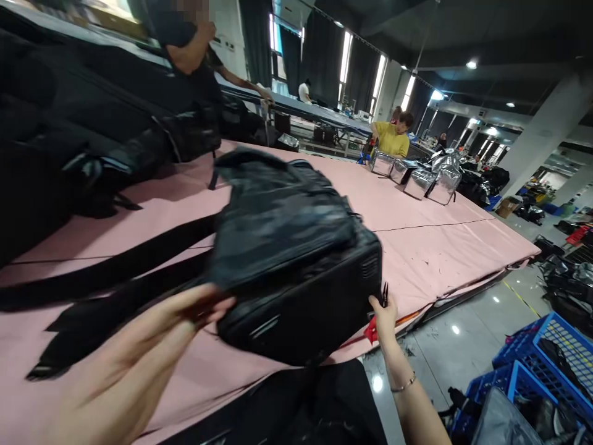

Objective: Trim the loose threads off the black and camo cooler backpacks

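A black backpack (296, 259) lies on the pink table (417, 247) in front of me, blurred by motion, its straps (115, 272) trailing to the left. My left hand (185, 321) grips its near left edge with fingers closed on the fabric. My right hand (383, 316) presses against the bag's right corner. It is closed on small red-handled snips, whose dark blades stick up by the bag.
A heap of black backpacks (69, 136) fills the table's far left, with a person (189, 55) standing behind it. Silver bags (421, 179) stand at the far end near a person in yellow (393, 139). Blue crates (532, 377) with bags sit on the floor at right.
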Available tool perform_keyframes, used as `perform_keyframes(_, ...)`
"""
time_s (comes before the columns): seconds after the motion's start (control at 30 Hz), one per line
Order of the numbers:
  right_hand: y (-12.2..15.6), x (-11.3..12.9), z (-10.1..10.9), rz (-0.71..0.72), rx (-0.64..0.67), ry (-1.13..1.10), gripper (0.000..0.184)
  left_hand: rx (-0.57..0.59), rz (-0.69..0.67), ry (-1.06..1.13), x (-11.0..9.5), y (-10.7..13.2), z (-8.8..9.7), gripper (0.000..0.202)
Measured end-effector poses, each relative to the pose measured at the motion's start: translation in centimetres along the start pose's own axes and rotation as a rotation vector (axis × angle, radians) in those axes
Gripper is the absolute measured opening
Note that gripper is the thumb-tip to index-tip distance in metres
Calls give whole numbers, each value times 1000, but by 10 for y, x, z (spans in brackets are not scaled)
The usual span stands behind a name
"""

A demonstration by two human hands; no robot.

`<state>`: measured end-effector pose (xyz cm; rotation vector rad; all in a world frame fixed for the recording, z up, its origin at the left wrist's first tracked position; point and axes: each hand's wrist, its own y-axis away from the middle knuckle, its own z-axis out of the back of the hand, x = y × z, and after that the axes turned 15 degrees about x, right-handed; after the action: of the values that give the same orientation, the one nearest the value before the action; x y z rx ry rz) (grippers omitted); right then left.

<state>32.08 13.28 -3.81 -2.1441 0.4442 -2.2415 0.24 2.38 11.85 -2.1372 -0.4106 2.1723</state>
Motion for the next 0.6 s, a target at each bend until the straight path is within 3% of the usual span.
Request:
perform_keyframes(0.03, 8, -9, 0, -49, -19, -38, 32, 38, 1, 45, -15, -3, -11, 52)
perform_keyframes(0.07, 16, -17, 1, -94, -40, -73, 35, 5, -27, 76, -25, -7, -22, 50)
perform_keyframes(0.13, 28, -30, 5, -165, -85, -135, 41, -139, -36, 136, -25, -14, -40, 49)
perform_keyframes(0.2, 33, -39, 11, -211, -120, -187, 47, -209, 96, 194, 1, -14, -50, 55)
perform_keyframes(0.4, 27, -48, 26, -335, -138, -296, 60, -60, 468, 162, 118, 38, -65, 61)
perform_keyframes(0.5, 27, -48, 24, -364, -133, -318, 62, -14, 563, 136, 150, 61, -72, 56)
perform_keyframes(0.6, 32, -47, 17, -372, -115, -318, 62, 3, 595, 108, 168, 67, -73, 51)
